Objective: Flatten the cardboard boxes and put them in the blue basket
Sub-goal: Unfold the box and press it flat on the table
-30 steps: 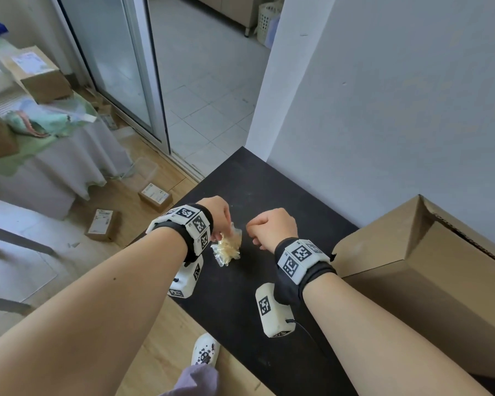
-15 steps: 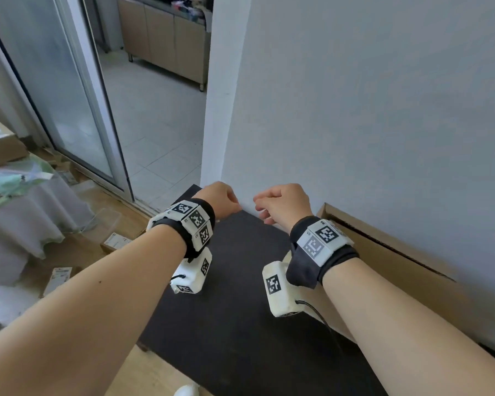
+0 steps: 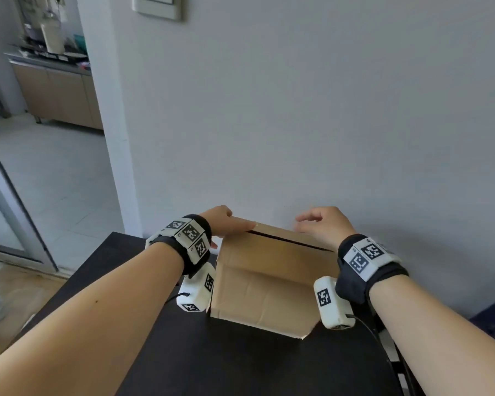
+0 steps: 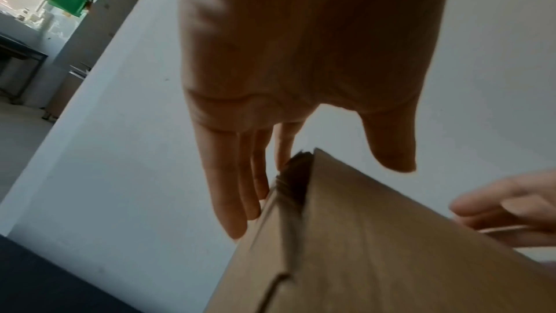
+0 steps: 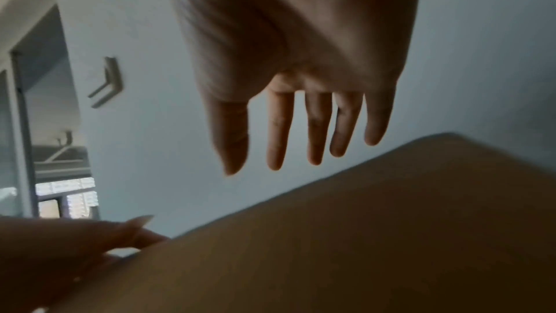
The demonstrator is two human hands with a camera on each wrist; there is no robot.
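Cardboard box (image 3: 269, 278) sits on the black table (image 3: 240, 361), right up against the grey wall (image 3: 297, 110), upright, top seam showing a dark slit along the far edge, a loose flap hanging down the near face

Left hand (image 3: 226, 221) at the box's top left corner – fingers straight and together, reaching down the far side of the corner; in the left wrist view the fingers (image 4: 237, 187) lie along the cardboard edge, touching it, thumb (image 4: 391, 146) stuck out apart over the top, not on the box. Nothing pinched or curled round

Right hand (image 3: 320, 224) over the top right part of the box, fingers straight and slightly spread. Right wrist view shows the fingers (image 5: 313, 132) hanging above the cardboard with wall visible between tips and box – so hovering, not touching as far as that view goes. Head view too blurred at the fingertips to say more

Both wrists carry black straps with white marker blocks, white camera units under them; the left one (image 3: 196, 290) is just beside the box's left side, the right one (image 3: 330, 304) in front of its right lower corner

Blue basket not visible in any view

Around: doorway at left onto a tiled floor (image 3: 55, 181), wooden cabinet (image 3: 57, 95) with clutter on top beyond it, light switch plate (image 3: 157, 7) on the wall above, wood floor (image 3: 6, 295) left of the table
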